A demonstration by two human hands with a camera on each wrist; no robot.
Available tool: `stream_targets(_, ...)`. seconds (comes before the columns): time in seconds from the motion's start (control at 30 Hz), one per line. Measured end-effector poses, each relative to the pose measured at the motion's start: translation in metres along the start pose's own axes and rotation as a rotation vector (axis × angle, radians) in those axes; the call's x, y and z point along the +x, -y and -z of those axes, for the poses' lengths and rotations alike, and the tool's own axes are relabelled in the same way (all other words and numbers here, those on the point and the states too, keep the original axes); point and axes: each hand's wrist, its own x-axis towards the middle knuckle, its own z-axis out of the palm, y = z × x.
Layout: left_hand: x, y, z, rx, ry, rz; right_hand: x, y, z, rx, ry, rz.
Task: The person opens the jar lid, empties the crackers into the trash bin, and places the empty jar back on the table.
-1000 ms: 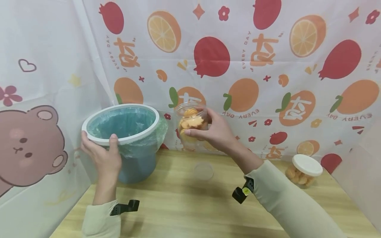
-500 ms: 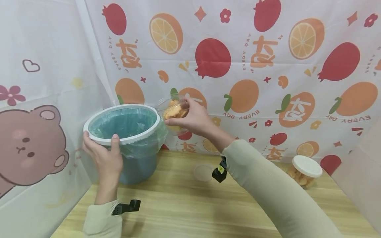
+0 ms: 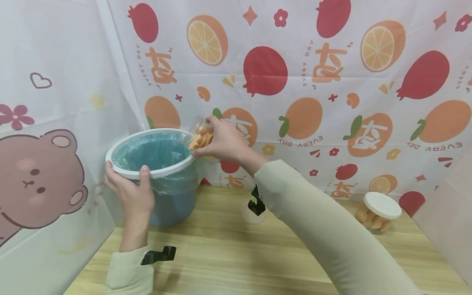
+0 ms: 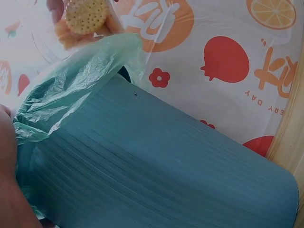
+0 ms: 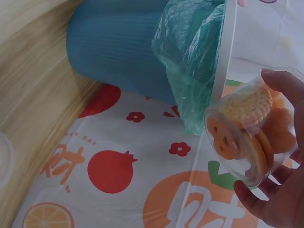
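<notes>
A blue trash can (image 3: 175, 209) with a white rim and a green plastic liner (image 5: 190, 71) stands at the back left of the table. My left hand (image 3: 133, 196) grips its near left rim, thumb on top and fingers round the outer side. My right hand (image 3: 228, 141) holds a clear plastic jar (image 3: 199, 133) of orange-yellow cookies at the can's right rim. The jar is tilted with its open mouth toward the can. In the right wrist view, round cookies (image 5: 247, 107) and cookies with holes show inside it. The can's bottom is hidden.
A clear round lid (image 3: 248, 215) lies on the wood-grain table (image 3: 221, 254), partly behind the right wrist camera. At the right stands another cookie jar (image 3: 372, 219) with a white lid (image 3: 382, 205). Printed cloth walls (image 3: 295, 61) close off the back and sides.
My right hand has carried the jar leftward to the can's rim and tipped its mouth toward the can. The left hand has kept its grip on the rim.
</notes>
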Motion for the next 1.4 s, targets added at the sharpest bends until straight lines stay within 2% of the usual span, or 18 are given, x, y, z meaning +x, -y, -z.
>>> stream_targets(0.23,-0.001,-0.002,0.0,-0.001,-0.011,-0.02,0.008,0.007,-0.008,-0.218,0.01,0.048)
stream_targets(0.6,-0.002,-0.002,-0.001,-0.003,-0.003,-0.02,0.014,0.008,-0.011,-0.553,-0.029,0.101)
stream_targets(0.93,-0.004,-0.001,-0.002,-0.009,-0.002,-0.032,0.017,0.013,-0.008,-0.752,-0.023,0.189)
stream_targets(1.13,-0.003,-0.001,-0.003,-0.008,0.002,-0.029,0.018,0.015,-0.009,-0.807,-0.038,0.228)
stream_targets(1.4,-0.002,-0.001,-0.001,0.0,-0.003,-0.023,0.017,0.018,-0.011,-0.901,-0.072,0.328)
